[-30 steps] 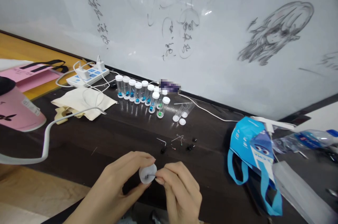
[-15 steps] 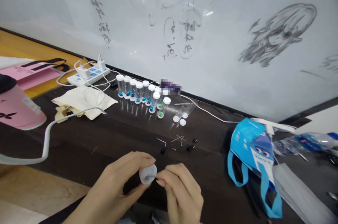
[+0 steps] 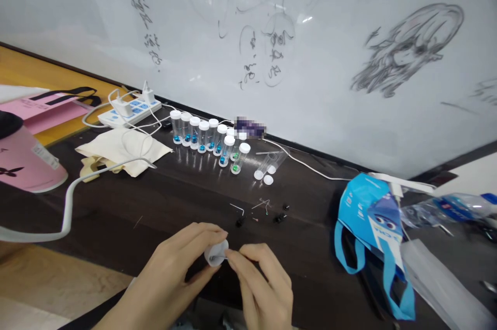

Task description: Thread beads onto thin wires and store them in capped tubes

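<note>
White cap [image 3: 215, 255] low and centre, right at the near edge of the dark tabletop [image 3: 155, 200], and both hands are closing in on it. The left hand [image 3: 174, 275] is cradling the white cap, its fingers [image 3: 202, 234] curling over the top while the thumb is pressing up from underneath, so that is a firm grasp. The round face is turning out to the right, towards the other hand. Whether a tube is trailing behind the cap inside the palm, I cannot tell, so its long axis is anyone's guess.

The right hand [image 3: 266, 288] is coming in from the right and slightly below, thumb and forefinger pinching together, tips touching the cap's face. If something thin is sitting in that pinch, it is too small to make out. The left is the carrying hand and the right is meeting the cap only at its fingertips.

Further back, a few small black parts [image 3: 239, 222] and thin wire pieces [image 3: 237, 207] are lying loose, just beyond the hands. Behind those, a row of capped vials [image 3: 205, 135] is standing upright with blue and green beads inside, and two clear tubes [image 3: 267, 164] are lying on their sides beside a loose lid [image 3: 268, 180]. A blue bag [image 3: 368, 216] is slumping well off to the right.
</note>
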`<state>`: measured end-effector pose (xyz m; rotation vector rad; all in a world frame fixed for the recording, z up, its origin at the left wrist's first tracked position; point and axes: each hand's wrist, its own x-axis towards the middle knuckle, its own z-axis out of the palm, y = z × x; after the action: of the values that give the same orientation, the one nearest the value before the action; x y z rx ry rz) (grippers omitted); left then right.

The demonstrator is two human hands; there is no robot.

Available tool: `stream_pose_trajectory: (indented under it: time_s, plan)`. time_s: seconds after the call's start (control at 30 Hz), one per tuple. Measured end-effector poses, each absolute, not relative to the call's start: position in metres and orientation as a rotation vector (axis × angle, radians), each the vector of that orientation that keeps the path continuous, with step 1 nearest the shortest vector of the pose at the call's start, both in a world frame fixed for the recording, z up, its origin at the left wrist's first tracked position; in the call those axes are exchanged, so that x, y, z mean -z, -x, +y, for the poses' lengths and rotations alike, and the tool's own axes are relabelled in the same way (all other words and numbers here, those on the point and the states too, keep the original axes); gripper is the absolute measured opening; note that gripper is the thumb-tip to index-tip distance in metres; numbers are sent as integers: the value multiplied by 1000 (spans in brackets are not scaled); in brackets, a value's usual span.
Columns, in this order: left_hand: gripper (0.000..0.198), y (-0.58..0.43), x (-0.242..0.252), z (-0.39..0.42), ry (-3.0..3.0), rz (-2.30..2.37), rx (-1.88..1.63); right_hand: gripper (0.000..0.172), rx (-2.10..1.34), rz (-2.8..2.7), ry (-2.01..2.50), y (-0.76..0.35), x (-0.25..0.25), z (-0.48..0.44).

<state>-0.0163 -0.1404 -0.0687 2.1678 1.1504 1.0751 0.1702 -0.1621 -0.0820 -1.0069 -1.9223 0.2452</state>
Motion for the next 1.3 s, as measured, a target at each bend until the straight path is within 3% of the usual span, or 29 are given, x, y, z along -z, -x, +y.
stream_pose_trajectory:
  time_s: [0.83,1.3]
  plan:
    - [42,14,68,-142,-2187,1129,-1033,20,-108,-1894,1063,-175,80,-167]
    - [39,14,67,-141,-2223,1144,-1071,19,289,-1949,1104,-170,78,-173]
